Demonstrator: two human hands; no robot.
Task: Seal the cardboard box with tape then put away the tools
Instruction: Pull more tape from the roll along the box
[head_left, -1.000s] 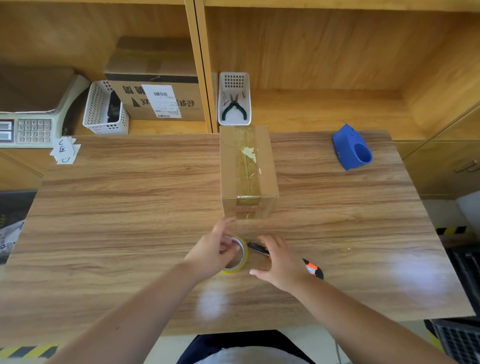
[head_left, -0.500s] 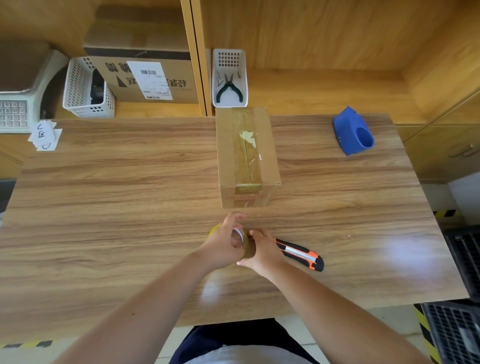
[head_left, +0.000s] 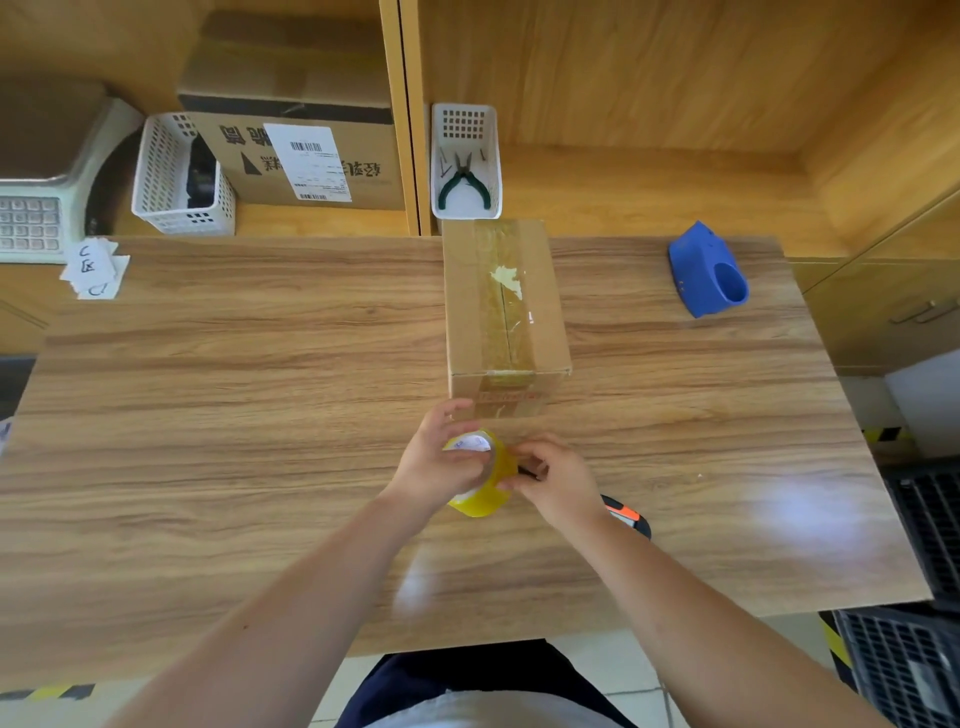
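A closed cardboard box (head_left: 506, 312) stands in the middle of the wooden table (head_left: 234, 389), with tape along its top seam and down its near face. Just in front of it my left hand (head_left: 441, 462) holds a yellowish roll of tape (head_left: 485, 475), lifted and tilted on edge. My right hand (head_left: 558, 480) pinches at the roll's right side with its fingertips. An orange and black utility knife (head_left: 626, 517) lies on the table under my right wrist, mostly hidden.
A blue tape dispenser (head_left: 706, 270) sits at the table's far right. Behind the box a white basket (head_left: 466, 161) holds green pliers. On the left shelf are another white basket (head_left: 179, 179), a labelled carton (head_left: 296, 140) and a scale (head_left: 36, 208). Paper notes (head_left: 93, 267) lie nearby.
The tape roll lay flat on the table under both hands; my left hand has lifted it and tilted it on edge, and my right fingertips have come onto its side.
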